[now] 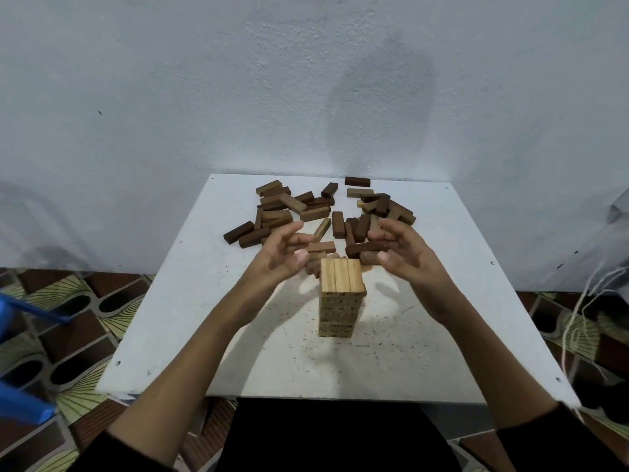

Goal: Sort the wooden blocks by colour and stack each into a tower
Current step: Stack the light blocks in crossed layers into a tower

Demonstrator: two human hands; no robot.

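Head view, white table (190, 335) w/ blocks (292, 209), pale wall (170, 80), patterned floor (78, 321)

one pale tower (341, 294), roughly forty loose blocks (316, 212)

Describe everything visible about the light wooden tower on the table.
The light tower is a tall, upright stack of pale, pine-like blocks, its top layer three blocks laid side by side. Dark specks mark its front face. It stands on the white table, nearer than the loose brown blocks. The left hand and right hand flank its top, apparently not touching it.
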